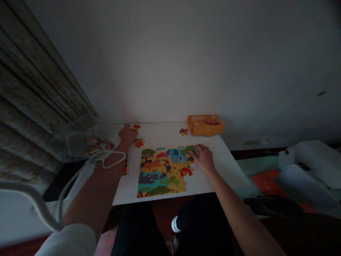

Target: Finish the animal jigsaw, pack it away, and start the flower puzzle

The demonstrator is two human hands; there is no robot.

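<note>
A colourful jigsaw puzzle (160, 170) with animals lies largely assembled on the white table (205, 181); its right edge is uneven. My right hand (204, 158) rests at its upper right corner, thumb and fingers bent around a green edge piece there. At the far left of the table, my left hand (128, 134) reaches out with its fingers apart. Just beside those fingers lies a loose puzzle piece (136, 128); whether they touch it is unclear. Nearer to me is another loose piece (139, 143). A small loose piece (183, 131) lies beyond the puzzle.
An orange puzzle box (205, 125) stands at the back right against the wall. Clear plastic packaging (82, 138) lies at the left, by the curtain (34, 81). A white cable (71, 181) loops over my left forearm. White boxes (314, 167) stand right of the table.
</note>
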